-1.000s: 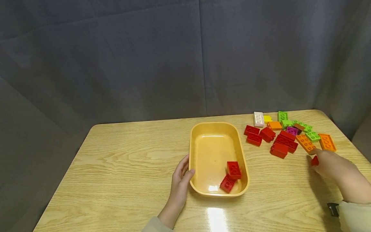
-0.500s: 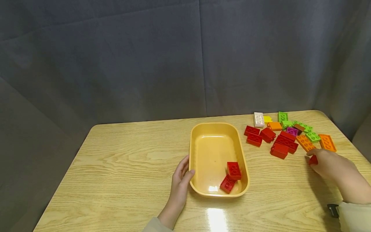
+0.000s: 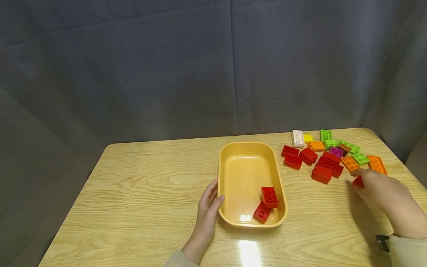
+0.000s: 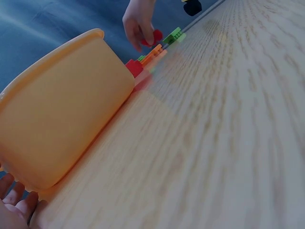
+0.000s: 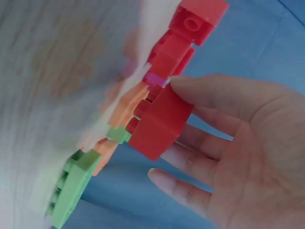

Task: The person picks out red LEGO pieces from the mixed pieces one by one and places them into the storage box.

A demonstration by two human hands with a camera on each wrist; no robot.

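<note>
My left hand (image 3: 207, 211) holds a yellow plastic tray (image 3: 247, 170) by its left side, thumb over the rim and fingers along the outer wall. Inside, two red toy building bricks lie at the near right, the upper brick (image 3: 269, 197) leaning against the lower brick (image 3: 261, 213). At the right of the table, my right hand (image 3: 387, 193) pinches a red brick (image 5: 162, 121) between thumb and fingers. The right wrist view shows its studs turned toward the tabletop. Just beyond this hand is an orange brick (image 3: 349, 163).
Several red bricks (image 3: 321, 174) are grouped right of the tray. Behind them lie a white brick (image 3: 298, 138), a yellow piece (image 3: 308, 138), a purple brick (image 3: 336, 151) and green bricks (image 3: 360, 159). A grey curtain (image 3: 166, 74) hangs beyond the wooden table (image 3: 133, 204).
My right hand has shifted slightly left with the red brick between its fingers. The left hand and the tray stay in place.
</note>
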